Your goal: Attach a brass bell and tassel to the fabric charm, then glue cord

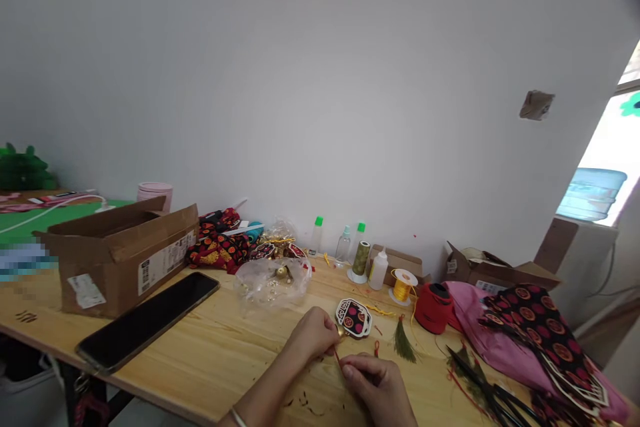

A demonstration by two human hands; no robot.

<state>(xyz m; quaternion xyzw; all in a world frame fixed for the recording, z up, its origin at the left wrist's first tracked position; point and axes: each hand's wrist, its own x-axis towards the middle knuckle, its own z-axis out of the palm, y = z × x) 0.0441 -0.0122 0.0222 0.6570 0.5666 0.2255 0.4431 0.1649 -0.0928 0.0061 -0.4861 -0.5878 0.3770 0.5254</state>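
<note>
My left hand (313, 335) is closed in a pinch on a thin red cord (337, 357) just above the wooden table (215, 353). My right hand (375, 383) is closed too, its fingers pinching the other end of the same cord. Just beyond the hands lies a small black pouch with red and pink dots (353, 317). A green tassel (403, 343) lies to its right, with scraps of red and yellow thread around it.
A tablet (150, 319) and an open cardboard box (125, 257) sit at the left. Behind are a clear plastic bag (273, 281), small bottles (378, 269), thread spools (403, 287) and a red object (433, 307). Patterned fabric (543, 333) lies at the right.
</note>
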